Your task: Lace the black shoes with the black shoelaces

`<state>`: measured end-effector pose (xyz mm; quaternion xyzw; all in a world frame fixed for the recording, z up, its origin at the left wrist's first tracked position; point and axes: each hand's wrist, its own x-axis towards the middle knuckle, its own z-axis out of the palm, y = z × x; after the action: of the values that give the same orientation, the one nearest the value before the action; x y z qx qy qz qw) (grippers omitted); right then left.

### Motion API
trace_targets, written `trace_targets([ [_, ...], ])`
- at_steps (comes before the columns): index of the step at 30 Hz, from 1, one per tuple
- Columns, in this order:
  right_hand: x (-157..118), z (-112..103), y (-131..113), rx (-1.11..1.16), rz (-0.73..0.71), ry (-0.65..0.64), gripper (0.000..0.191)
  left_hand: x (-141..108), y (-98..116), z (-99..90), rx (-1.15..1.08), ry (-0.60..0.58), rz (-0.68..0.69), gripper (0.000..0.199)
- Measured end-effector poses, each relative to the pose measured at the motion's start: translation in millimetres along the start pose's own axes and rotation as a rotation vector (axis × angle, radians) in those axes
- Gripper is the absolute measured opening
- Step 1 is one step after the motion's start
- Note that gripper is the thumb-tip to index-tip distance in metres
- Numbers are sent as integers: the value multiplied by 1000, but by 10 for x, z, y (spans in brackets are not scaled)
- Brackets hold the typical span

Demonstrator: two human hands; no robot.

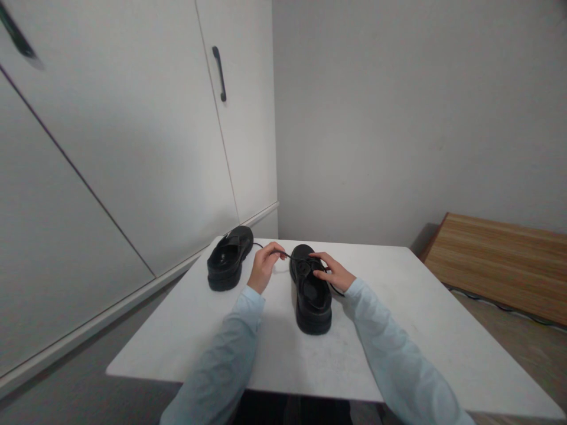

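A black lace-up shoe (pixel 313 319) stands on the white table in front of me, its toe pointing away and its heel towards me. My left hand (pixel 264 264) is just left of it, fingertips pinched on a dark shoelace (pixel 286 254) that stretches across to the shoe's front. Over the right side of the lacing lies my right hand (pixel 334 273), thumb and forefinger spread apart and touching the shoe's upper. Whether a lace runs under those fingers is hard to see. Another lace end trails below the right wrist.
The matching black shoe (pixel 225 276) sits at the table's back left, a lace beside its toe. White cabinet doors (pixel 177 136) rise on the left and a grey wall (pixel 398 118) behind. A wood-grain board or low unit (pixel 500 265) stands right of the white table (pixel 411 330).
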<state>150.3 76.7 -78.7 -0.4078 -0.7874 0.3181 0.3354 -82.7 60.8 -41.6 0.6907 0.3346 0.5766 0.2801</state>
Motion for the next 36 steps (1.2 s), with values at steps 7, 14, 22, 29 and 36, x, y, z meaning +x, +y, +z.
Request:
trace_targets([
  [7,47,11,61,90,-19,159,28,-20,-34,21,-125,-287,-16,38],
  [14,85,10,171,22,33,335,15,-48,-32,82,-80,-429,-144,74],
  [22,80,-19,56,63,105,320,21,-30,-207,144,278,-265,-112,37],
  [29,80,-3,8,91,102,287,27,-41,-261,142,257,-296,-86,26],
  [36,85,25,79,89,130,265,23,-55,-271,156,226,-384,-91,42],
])
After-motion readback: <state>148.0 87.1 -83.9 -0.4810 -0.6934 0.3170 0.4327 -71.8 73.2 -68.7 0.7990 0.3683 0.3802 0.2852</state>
